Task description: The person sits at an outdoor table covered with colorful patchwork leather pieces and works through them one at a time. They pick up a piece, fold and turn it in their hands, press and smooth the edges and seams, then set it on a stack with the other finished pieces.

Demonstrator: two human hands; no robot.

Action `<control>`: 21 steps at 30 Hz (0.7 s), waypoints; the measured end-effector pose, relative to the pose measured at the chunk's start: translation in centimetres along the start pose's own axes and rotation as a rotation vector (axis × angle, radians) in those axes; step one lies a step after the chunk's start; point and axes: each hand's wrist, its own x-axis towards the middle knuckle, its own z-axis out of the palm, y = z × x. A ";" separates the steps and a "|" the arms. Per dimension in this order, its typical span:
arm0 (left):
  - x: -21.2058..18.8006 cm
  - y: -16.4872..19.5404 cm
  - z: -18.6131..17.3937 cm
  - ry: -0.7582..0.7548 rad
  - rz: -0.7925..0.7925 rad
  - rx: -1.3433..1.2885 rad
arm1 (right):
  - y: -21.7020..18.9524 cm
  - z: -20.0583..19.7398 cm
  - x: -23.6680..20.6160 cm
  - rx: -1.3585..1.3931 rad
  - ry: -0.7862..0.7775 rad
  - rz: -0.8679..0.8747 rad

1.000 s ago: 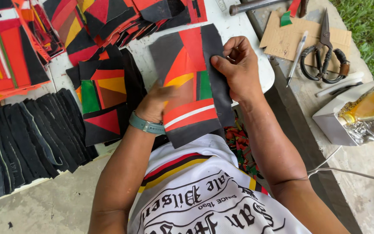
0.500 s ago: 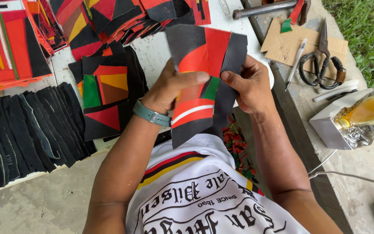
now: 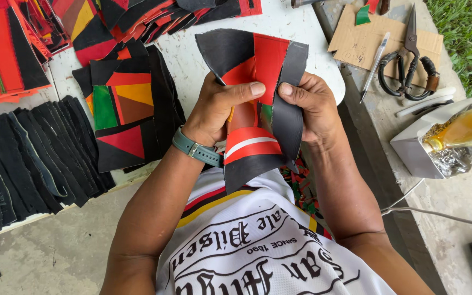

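I hold a patchwork panel (image 3: pixel 258 60) of black, red, orange, green and white pieces upright in front of my chest. My left hand (image 3: pixel 219 106), with a green watch on its wrist, grips the panel's left side, thumb lying across the front. On the right, my right hand (image 3: pixel 312 106) pinches a black strip at the panel's edge. The panel's lower end hangs down to my white printed shirt. Both thumbs nearly meet at the panel's middle.
A stack of similar patchwork panels (image 3: pixel 127 109) lies on the white table, with black strips (image 3: pixel 28 158) fanned out at left and red pieces (image 3: pixel 6 49) beyond. On the right are cardboard (image 3: pixel 356 38), scissors (image 3: pixel 408 60), a pen (image 3: pixel 375 65) and a box with a yellow bottle (image 3: pixel 449 136).
I have lifted the panel off the table and pulled it toward my chest. My left hand came from under it to grip its front, and both hands now close together.
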 end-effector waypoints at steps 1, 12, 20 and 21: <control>-0.1 0.0 -0.1 -0.008 0.003 -0.012 | 0.2 0.0 0.1 0.035 -0.013 0.010; -1.4 0.6 -0.9 0.051 0.158 0.256 | 0.3 0.6 0.1 -0.088 0.048 0.011; -1.8 0.5 -1.2 0.057 0.190 0.285 | 0.5 1.8 0.4 -0.259 -0.006 -0.141; -1.8 0.5 -1.2 0.054 0.185 0.272 | 0.6 1.9 0.5 -0.259 0.006 -0.137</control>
